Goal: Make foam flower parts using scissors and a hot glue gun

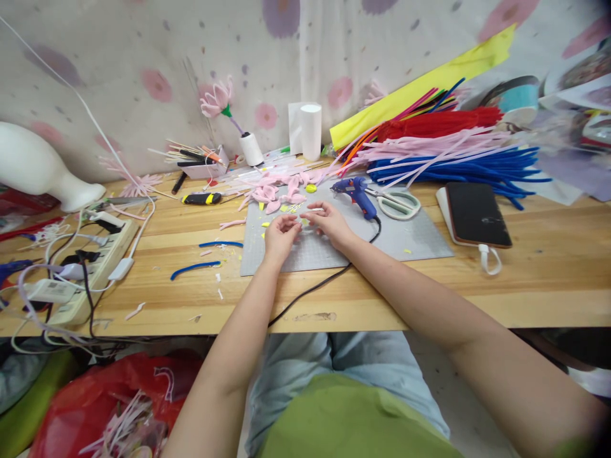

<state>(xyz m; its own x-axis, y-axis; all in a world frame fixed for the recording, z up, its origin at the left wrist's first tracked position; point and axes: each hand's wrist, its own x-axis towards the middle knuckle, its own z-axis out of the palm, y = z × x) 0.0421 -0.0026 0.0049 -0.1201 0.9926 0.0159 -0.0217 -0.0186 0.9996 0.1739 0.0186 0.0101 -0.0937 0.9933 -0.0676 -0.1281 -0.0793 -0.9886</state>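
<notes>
Both hands meet fingertip to fingertip over a grey cutting mat (315, 254). My left hand (281, 236) is closed, its fingers curled and the thumb against them. My right hand (330, 226) also has thumb and fingers drawn together near the left fingertips. What they pinch is too small to make out; a small pale yellow-green bit shows between them. Just beyond lie pink fuzzy petals (272, 194) and scattered yellow bits (311, 188). A blue glue gun (356, 196) lies close past my right hand, beside scissors with pale handles (401, 205).
Bundles of blue (453, 170) and red pipe cleaners (439, 123) lie at the back right, near a dark phone-sized device (475, 215). A pink flower (217, 100) stands in a white holder (251, 149). On the left are a power strip (98, 273) and a utility knife (202, 198). A black cord (315, 286) crosses the front.
</notes>
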